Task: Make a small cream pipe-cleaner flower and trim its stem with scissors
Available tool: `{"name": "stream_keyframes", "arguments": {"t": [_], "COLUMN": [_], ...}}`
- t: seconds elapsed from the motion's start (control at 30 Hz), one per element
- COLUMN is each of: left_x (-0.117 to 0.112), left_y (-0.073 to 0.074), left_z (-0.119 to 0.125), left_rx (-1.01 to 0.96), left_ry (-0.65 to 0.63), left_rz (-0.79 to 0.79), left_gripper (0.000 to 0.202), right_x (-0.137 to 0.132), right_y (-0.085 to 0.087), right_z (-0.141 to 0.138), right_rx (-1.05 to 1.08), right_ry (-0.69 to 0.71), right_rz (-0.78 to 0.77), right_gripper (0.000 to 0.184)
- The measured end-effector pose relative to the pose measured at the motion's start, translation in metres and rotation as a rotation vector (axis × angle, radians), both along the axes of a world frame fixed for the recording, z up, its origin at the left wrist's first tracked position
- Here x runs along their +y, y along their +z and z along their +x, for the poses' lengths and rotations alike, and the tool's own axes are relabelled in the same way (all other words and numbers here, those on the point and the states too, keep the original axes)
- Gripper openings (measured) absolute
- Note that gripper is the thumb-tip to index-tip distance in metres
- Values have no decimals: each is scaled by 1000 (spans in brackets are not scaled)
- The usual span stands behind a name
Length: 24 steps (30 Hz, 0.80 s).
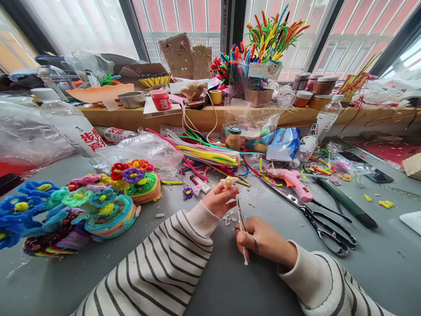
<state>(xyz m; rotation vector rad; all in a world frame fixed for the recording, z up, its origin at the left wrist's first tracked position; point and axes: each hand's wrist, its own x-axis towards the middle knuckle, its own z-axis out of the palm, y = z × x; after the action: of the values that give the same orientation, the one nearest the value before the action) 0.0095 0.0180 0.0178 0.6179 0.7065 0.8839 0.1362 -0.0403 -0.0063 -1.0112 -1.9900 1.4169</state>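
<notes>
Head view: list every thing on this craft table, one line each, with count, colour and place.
table: one, grey, under everything
pipe-cleaner flowers: many, blue, green, pink, purple, left of table
loose pipe cleaners: one bundle, yellow, pink, green, centre back
upright pipe cleaners: one bunch, orange, green, red, on the window shelf
red jar: one, red, on the shelf
big bottle: one, clear, white cap, far left
glue gun: one, pink, right of the hands
large scissors: one pair, black handles, right of table
left hand: one, striped sleeve, fingers pinch a pale flower piece
right hand: one, striped sleeve, grips a thin pale piece
</notes>
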Motion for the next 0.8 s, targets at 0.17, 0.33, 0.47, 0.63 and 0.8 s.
{"name": "stream_keyframes", "arguments": {"t": [0.17,0.33,0.47,0.63,0.8], "left_x": [0,1,2,4,5], "left_y": [1,1,0,-2,-1], "left_z": [0,0,-1,-3,-3], "left_rx": [-20,-9,-15,-98,-102], "left_ry": [27,49,52,24,10], "left_rz": [-12,-14,-19,14,5], "left_gripper": [33,33,33,27,30], "right_x": [-1,-1,0,1,0], "right_y": [2,1,1,0,5], "right_z": [-1,-2,-3,-1,1], "right_rx": [2,40,58,55,-1], "right_ry": [-40,-65,-61,-34,34], "right_rz": [-38,-108,-137,-95,5], "right_gripper": [71,69,67,69,73]}}
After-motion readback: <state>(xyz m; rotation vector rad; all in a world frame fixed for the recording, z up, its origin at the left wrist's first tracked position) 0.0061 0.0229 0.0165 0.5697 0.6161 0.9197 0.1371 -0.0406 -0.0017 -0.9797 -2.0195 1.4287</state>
